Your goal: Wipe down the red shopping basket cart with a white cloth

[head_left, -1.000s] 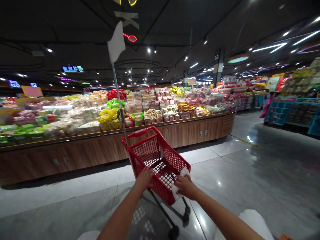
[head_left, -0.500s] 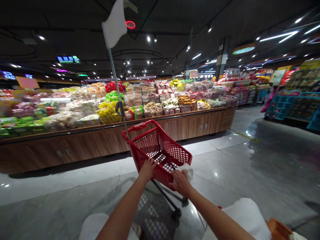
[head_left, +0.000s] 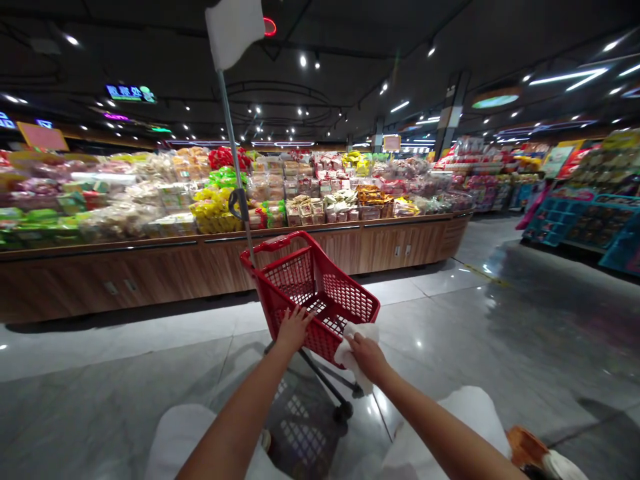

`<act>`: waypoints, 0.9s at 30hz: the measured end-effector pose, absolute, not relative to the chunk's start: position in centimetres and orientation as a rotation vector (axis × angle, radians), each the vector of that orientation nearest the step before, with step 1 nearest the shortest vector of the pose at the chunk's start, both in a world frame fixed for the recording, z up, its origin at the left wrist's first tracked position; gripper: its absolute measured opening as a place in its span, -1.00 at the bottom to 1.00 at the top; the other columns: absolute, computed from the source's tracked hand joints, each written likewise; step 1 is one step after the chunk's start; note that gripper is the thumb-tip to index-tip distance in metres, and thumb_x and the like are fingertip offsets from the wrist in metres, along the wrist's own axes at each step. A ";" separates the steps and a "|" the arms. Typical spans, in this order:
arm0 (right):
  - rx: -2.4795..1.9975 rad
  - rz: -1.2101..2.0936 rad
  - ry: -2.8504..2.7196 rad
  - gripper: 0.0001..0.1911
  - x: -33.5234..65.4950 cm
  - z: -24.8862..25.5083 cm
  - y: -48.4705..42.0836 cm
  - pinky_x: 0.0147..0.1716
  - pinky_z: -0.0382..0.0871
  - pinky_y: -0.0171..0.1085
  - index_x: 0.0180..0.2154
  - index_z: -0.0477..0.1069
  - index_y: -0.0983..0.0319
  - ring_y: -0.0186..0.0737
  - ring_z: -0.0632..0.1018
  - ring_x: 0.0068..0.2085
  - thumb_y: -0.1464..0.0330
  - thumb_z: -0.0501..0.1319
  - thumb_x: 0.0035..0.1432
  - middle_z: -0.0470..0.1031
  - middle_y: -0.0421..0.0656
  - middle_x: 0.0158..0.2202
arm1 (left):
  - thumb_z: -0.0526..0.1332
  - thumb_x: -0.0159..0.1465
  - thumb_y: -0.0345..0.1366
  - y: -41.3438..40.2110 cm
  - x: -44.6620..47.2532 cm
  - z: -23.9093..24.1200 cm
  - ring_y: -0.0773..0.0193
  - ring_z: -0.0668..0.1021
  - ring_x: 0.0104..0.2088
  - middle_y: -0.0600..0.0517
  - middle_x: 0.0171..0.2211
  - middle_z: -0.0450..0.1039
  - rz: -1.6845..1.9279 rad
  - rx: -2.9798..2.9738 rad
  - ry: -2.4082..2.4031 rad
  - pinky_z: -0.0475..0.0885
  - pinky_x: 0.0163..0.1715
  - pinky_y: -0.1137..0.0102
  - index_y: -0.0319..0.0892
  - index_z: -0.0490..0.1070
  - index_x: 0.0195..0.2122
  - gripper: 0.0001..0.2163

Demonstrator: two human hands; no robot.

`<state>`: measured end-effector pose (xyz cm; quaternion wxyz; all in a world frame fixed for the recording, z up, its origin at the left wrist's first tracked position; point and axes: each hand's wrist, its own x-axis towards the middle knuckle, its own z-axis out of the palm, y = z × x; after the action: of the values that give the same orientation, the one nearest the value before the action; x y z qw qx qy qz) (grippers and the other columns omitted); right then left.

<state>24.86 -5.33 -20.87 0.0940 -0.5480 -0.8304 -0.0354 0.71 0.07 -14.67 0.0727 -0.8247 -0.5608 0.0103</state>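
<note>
A red plastic shopping cart [head_left: 345, 293] with latticed basket walls stands before me, its handle on the far left side. My left hand [head_left: 295, 327] lies over the near rim of the basket, fingers stretched out and apart, holding nothing. At the near right corner my right hand [head_left: 367, 355] grips a white cloth [head_left: 364, 331], which hangs down beside the basket wall. Part of the cloth is hidden behind the fingers. A grey pole [head_left: 227, 120] with a white flag [head_left: 235, 33] rises beside the cart's handle.
Behind the cart runs a long wood-panelled display counter [head_left: 170, 277] heaped with bagged foods. Blue display racks [head_left: 565, 217] stand at the right on the shiny tiled floor [head_left: 450, 333]. Something orange-brown [head_left: 525, 445] lies by my right knee.
My right hand has turned and closed more on the cloth, which now hangs lower over the basket corner. My left hand remains on the rim. The view has shifted slightly.
</note>
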 end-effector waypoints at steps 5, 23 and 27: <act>-1.728 -0.192 -2.134 -0.60 20.2 -20.4 -5.4 0.07 0.12 0.05 0.13 0.32 -0.01 0.03 0.34 0.12 0.35 0.11 0.28 0.33 -0.01 0.14 | 0.10 0.26 -0.37 0.0 1.0 -15.1 -0.02 0.08 0.34 -0.11 0.32 0.10 0.026 -2.473 -1.732 -0.01 0.26 -0.06 0.01 0.05 0.32 -0.42; -1.808 -0.178 -2.204 -0.63 18.3 -18.2 -4.3 -0.17 0.32 -0.20 0.08 0.27 0.28 -0.14 0.50 -0.15 0.55 -0.07 0.29 0.43 0.04 -0.08 | 0.08 0.22 -0.33 -4.0 5.0 -16.5 -0.17 0.04 0.33 -0.04 0.33 0.08 -0.146 -2.588 -1.674 -0.02 0.26 -0.10 -0.04 -0.02 0.35 -0.36; -1.764 -0.109 -2.253 -0.65 21.4 -18.1 -5.7 -0.01 0.24 -0.12 0.09 0.30 0.19 -0.10 0.48 -0.08 0.44 0.05 0.28 0.46 -0.02 -0.08 | 0.05 0.20 -0.41 -4.0 4.1 -16.1 -0.10 0.04 0.34 0.00 0.33 0.08 -0.092 -2.604 -1.623 -0.05 0.27 -0.10 0.02 -0.11 0.36 -0.32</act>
<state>21.37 -5.72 -18.09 0.1385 -0.6102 -0.7792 -0.0377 4.08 -4.02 -16.08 0.0358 -0.8477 -0.5285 -0.0299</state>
